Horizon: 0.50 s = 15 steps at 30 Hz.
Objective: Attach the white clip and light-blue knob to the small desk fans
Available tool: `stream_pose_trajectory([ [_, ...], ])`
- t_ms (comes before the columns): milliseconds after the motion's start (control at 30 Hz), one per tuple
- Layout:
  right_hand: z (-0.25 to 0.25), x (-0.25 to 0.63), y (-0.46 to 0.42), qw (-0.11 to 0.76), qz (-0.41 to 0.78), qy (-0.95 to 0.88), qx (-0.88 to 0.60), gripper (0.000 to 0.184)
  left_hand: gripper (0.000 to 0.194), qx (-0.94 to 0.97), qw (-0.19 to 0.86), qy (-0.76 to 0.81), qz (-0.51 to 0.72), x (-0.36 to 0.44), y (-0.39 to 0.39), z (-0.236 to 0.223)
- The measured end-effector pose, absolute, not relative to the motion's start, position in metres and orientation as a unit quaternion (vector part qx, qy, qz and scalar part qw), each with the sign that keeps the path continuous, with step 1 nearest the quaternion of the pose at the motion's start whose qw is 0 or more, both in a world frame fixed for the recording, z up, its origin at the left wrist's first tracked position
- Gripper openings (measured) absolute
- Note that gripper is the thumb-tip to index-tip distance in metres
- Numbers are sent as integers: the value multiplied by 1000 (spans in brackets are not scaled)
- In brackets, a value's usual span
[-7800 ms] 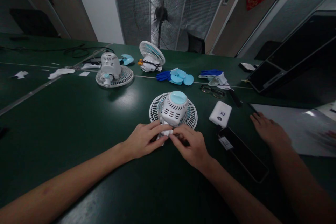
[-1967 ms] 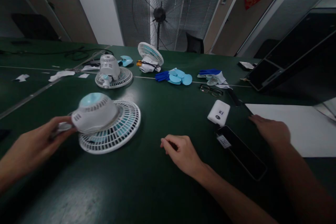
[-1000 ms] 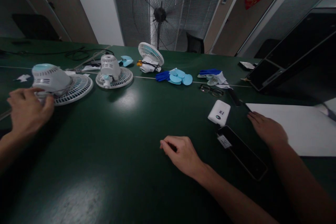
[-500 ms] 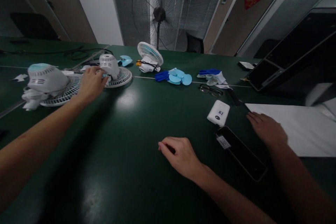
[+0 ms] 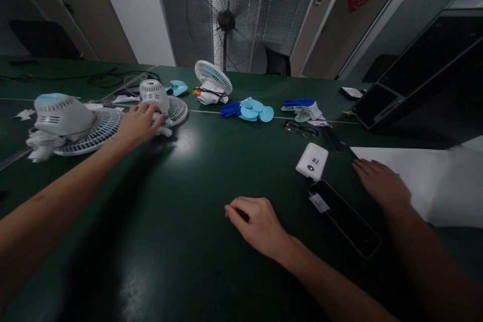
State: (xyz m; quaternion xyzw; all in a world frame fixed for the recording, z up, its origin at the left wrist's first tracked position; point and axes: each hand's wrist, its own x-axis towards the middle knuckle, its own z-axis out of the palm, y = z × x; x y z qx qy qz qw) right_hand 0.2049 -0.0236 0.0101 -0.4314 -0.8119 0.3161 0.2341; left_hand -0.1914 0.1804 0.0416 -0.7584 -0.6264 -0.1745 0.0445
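My left hand (image 5: 139, 123) reaches out to the far left. Its fingers are closed on the lower part of a small white fan (image 5: 153, 93), which lies with its grille down on the green table (image 5: 181, 181). To the left of that hand lies a larger-looking white fan (image 5: 62, 115), also grille down. My right hand (image 5: 258, 224) rests on the table near the middle, fingers curled in, and nothing shows in it. A white power bank (image 5: 312, 161) marked 18 and a black phone (image 5: 345, 219) lie to its right.
Another person's hand (image 5: 383, 183) rests at the right by white paper (image 5: 407, 161). Farther back are a third small fan (image 5: 213, 83), light blue fan blades (image 5: 256, 109), blue-and-white gloves (image 5: 302, 105) and glasses (image 5: 301, 129). A black cabinet-like box (image 5: 426, 75) stands at the right.
My left hand has shifted a little to the right, and the fan's white lower part now sticks out towards me. My right hand keeps its pose. At the right the paper's edge has moved.
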Motion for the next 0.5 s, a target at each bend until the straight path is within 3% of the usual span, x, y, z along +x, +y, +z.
stream_pose_trajectory([
  [100, 10, 204, -24, 232, 314, -815, -429, 30, 35, -760, 66, -616, -197, -188, 180, 34],
  [500, 9, 204, -22, 251, 316, -809, -426, 26, 26, -783, 59, -526, -327, -129, 125, 5],
])
